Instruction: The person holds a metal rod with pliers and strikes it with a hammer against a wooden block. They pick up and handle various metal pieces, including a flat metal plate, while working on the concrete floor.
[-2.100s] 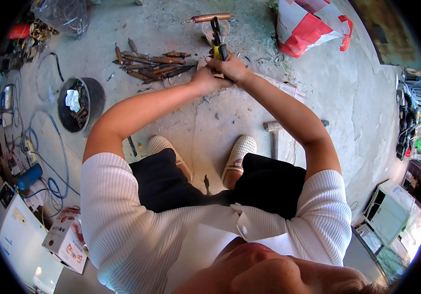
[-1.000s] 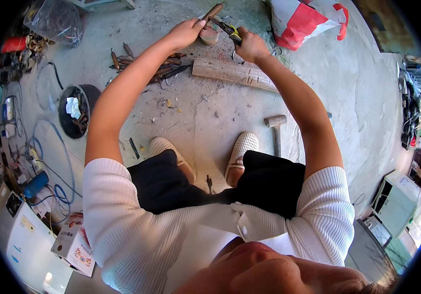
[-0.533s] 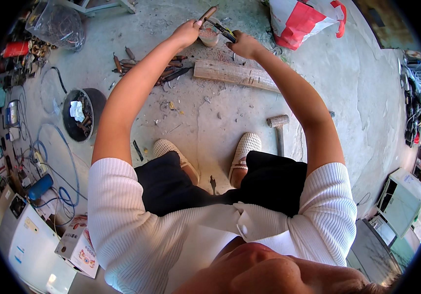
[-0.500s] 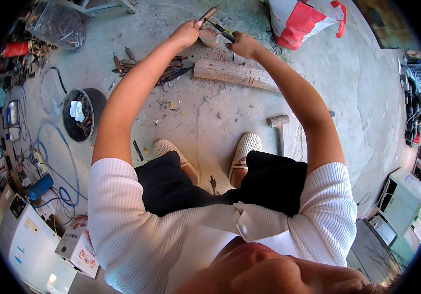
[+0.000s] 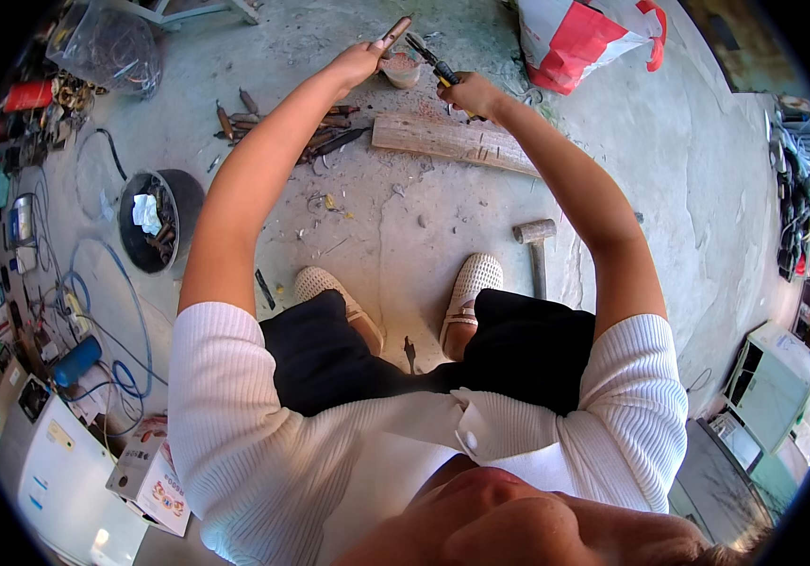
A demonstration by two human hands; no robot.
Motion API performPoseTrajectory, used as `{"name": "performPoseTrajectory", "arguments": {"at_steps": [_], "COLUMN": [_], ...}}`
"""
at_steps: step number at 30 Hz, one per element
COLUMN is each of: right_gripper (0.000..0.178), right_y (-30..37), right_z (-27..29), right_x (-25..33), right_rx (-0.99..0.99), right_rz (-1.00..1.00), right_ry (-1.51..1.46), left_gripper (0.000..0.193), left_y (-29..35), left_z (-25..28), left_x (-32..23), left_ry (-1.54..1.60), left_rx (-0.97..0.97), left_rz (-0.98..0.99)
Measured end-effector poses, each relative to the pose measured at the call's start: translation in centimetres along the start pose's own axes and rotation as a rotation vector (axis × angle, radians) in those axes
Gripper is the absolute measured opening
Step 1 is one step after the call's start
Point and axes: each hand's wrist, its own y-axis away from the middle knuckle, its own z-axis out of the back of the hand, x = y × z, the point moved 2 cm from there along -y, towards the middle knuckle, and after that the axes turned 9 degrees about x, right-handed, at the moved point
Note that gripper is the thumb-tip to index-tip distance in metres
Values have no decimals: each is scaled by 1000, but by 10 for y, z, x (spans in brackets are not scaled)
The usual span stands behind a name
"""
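Note:
My left hand (image 5: 356,64) is closed around a brown metal tube (image 5: 396,33), which tilts up to the right. Closed on the handles of a pair of pliers (image 5: 435,62) with dark and yellow parts, my right hand (image 5: 471,93) is level with the far end of the plank. The pliers' jaws point toward the tube, a small gap away from it. Under both tools stands a small pale cup (image 5: 402,77) with reddish bits in it. Several similar brown tubes (image 5: 246,123) lie in a pile on the floor, partly hidden behind my left forearm.
A wooden plank (image 5: 452,141) lies in front of the cup. A mallet (image 5: 537,247) rests by my right foot. At left stands a black bucket (image 5: 190,212) holding tubes and white paper, near blue hoses (image 5: 131,274). A red-and-white bag (image 5: 593,47) is at the far right.
The pliers have come away from the tube and shifted slightly right with my right hand. My left hand still holds the tube, almost in place.

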Motion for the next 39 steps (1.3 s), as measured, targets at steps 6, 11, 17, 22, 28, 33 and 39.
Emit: {"name": "performPoseTrajectory", "arguments": {"at_steps": [6, 11, 17, 22, 28, 33, 39], "right_gripper": [36, 27, 27, 26, 26, 29, 34], "right_y": [3, 11, 13, 11, 11, 10, 17], "right_z": [3, 1, -1, -1, -5, -8, -17], "right_x": [1, 19, 25, 22, 21, 16, 20], "right_rx": [30, 62, 67, 92, 110, 75, -26], "right_rz": [29, -22, -36, -38, -28, -48, -5], "right_ry": [-20, 8, -9, -42, -102, -92, 32], "left_gripper": [47, 49, 50, 50, 48, 46, 49], "left_y": [11, 16, 9, 5, 2, 5, 10], "left_z": [-1, 2, 2, 1, 0, 1, 2], "left_x": [-15, -17, -13, -12, -13, -18, -20], "left_ry": [31, -36, -104, -165, -251, -382, -517], "left_rx": [16, -53, -77, -87, -129, -148, -175], "left_rz": [-55, -32, -34, -61, -33, -1, 11]}}
